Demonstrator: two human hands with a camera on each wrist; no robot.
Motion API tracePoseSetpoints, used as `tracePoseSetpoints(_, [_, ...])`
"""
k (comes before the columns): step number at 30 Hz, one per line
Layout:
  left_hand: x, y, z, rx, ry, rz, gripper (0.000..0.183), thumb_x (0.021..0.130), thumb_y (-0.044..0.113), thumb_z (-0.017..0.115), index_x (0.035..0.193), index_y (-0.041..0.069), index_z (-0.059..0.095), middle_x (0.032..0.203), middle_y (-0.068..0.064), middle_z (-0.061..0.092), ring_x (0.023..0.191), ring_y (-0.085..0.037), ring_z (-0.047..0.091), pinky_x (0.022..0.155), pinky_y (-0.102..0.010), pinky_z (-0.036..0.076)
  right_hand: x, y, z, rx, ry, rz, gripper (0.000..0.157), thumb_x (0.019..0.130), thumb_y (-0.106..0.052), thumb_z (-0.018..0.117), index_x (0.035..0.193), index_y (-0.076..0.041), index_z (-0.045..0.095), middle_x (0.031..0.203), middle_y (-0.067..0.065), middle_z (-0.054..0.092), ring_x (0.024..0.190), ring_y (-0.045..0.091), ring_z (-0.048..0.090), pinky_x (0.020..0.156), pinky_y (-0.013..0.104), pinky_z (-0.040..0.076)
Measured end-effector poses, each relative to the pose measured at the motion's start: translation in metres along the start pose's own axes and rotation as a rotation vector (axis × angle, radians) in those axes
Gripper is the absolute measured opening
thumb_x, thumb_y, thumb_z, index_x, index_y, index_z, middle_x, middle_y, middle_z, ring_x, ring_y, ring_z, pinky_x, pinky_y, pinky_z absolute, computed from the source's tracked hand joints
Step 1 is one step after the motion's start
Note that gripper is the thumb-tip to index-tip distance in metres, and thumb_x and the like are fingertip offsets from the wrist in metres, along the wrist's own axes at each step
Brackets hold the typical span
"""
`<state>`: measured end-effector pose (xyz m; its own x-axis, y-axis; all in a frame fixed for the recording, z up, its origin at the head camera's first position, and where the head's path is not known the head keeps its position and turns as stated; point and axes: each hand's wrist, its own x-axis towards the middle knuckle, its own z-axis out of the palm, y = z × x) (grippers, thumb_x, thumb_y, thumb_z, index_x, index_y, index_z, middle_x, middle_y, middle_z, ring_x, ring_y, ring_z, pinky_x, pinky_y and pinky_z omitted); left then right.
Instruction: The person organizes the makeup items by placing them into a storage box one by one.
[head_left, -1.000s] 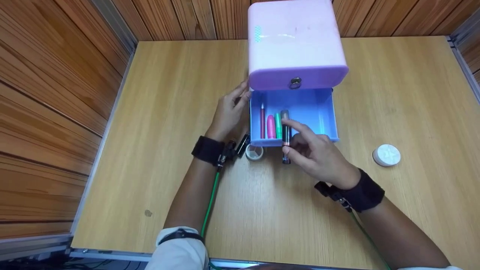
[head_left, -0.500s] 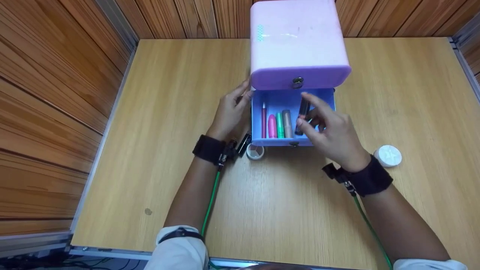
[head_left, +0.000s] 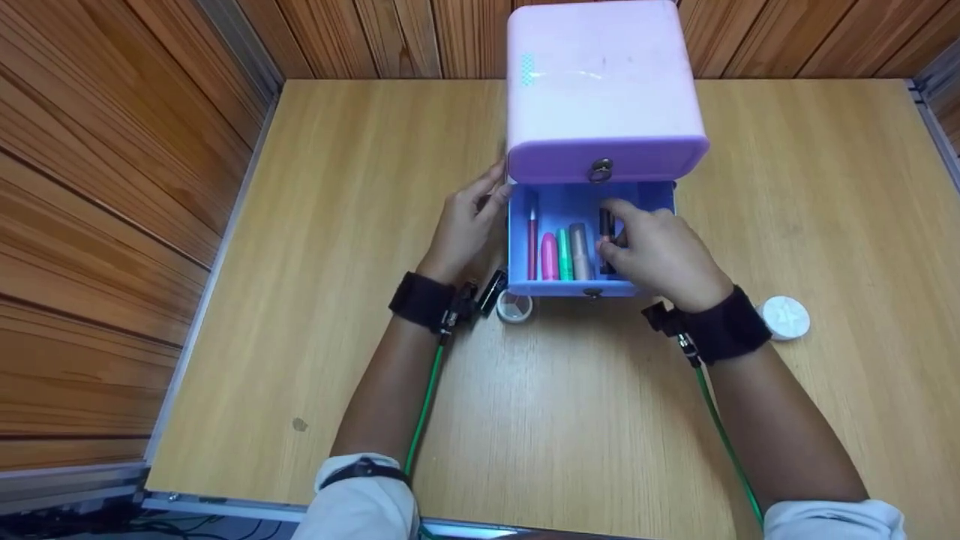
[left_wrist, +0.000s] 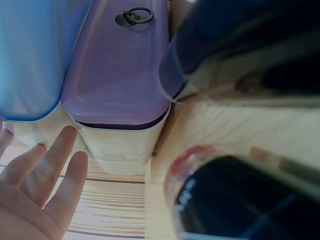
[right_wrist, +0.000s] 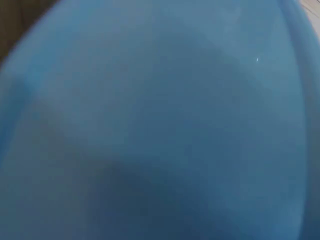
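A pink storage box (head_left: 604,82) with a purple upper drawer (head_left: 607,159) stands at the back; below, its blue drawer (head_left: 551,288) is pulled out. In the drawer lie a dark red pencil-like stick (head_left: 532,247), a pink tube (head_left: 549,256), a green tube (head_left: 565,253) and a grey tube (head_left: 580,251), side by side. My right hand (head_left: 664,251) reaches over the drawer's front and pinches a black lip gloss tube (head_left: 605,240) to the right of the grey one. My left hand (head_left: 465,225) rests with extended fingers against the box's left side.
A small round jar (head_left: 514,307) and a black tube (head_left: 491,292) stand by the drawer's front left corner. A white round lid-like piece (head_left: 784,318) lies at the right, behind my wrist. The blue drawer front (right_wrist: 165,100) fills the right wrist view.
My right hand has carried the black lip gloss tube from the drawer's front edge, beside the grey tube, rightward and down into the drawer. The left hand stays against the box.
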<state>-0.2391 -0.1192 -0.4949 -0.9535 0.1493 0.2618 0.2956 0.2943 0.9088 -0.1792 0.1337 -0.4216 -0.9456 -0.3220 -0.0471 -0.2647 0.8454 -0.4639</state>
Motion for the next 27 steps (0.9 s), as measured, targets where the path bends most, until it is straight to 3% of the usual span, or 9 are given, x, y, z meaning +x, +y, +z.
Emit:
tracePoseSetpoints(4, [0.0001, -0.0001, 0.001, -0.013, -0.002, -0.002, 0.051, 0.099, 0.037, 0.053, 0.144, 0.014, 0.045, 0.147, -0.005, 0.044, 0.132, -0.009, 0.042, 0.105, -0.019, 0.035, 0.0024, -0.0005, -0.0022, -0.004, -0.127, 0.032, 0.054, 0.095, -0.023, 0.062, 0.143, -0.006, 0.045, 0.06, 0.003, 0.051, 0.048, 0.019, 0.049, 0.041, 0.031, 0.037])
tracePoseSetpoints(9, [0.001, 0.0013, 0.0013, -0.009, -0.005, 0.004, 0.051, 0.099, 0.038, 0.052, 0.144, 0.016, 0.045, 0.147, -0.001, 0.043, 0.132, -0.007, 0.041, 0.105, -0.018, 0.035, 0.005, 0.0015, -0.0027, 0.009, -0.199, 0.032, 0.051, 0.096, -0.022, 0.059, 0.144, -0.009, 0.046, 0.068, 0.005, 0.057, 0.051, 0.02, 0.051, 0.045, 0.032, 0.041])
tracePoseSetpoints(16, [0.0014, 0.0009, 0.0012, -0.017, -0.011, -0.006, 0.051, 0.098, 0.038, 0.053, 0.144, 0.017, 0.045, 0.148, -0.005, 0.043, 0.133, -0.007, 0.04, 0.106, -0.018, 0.033, 0.0059, 0.0035, -0.0013, 0.02, -0.219, 0.006, 0.044, 0.098, -0.017, 0.054, 0.14, -0.008, 0.05, 0.075, 0.006, 0.061, 0.054, 0.019, 0.053, 0.046, 0.033, 0.043])
tracePoseSetpoints(23, [0.0019, -0.0015, 0.0014, -0.012, -0.016, -0.011, 0.053, 0.099, 0.039, 0.052, 0.144, 0.014, 0.044, 0.147, 0.001, 0.044, 0.132, -0.007, 0.04, 0.105, -0.018, 0.035, 0.0055, 0.004, 0.0007, 0.018, -0.197, 0.015, 0.045, 0.096, -0.015, 0.05, 0.141, -0.009, 0.05, 0.069, 0.005, 0.058, 0.051, 0.018, 0.05, 0.045, 0.032, 0.041])
tracePoseSetpoints(27, [0.0013, -0.0013, 0.0021, -0.02, -0.022, -0.012, 0.052, 0.099, 0.037, 0.052, 0.144, 0.014, 0.045, 0.147, -0.002, 0.043, 0.133, -0.007, 0.04, 0.105, -0.018, 0.034, 0.003, 0.0035, 0.0013, 0.035, -0.207, 0.037, 0.045, 0.097, -0.015, 0.049, 0.142, -0.01, 0.048, 0.067, 0.005, 0.055, 0.048, 0.017, 0.048, 0.042, 0.03, 0.04])
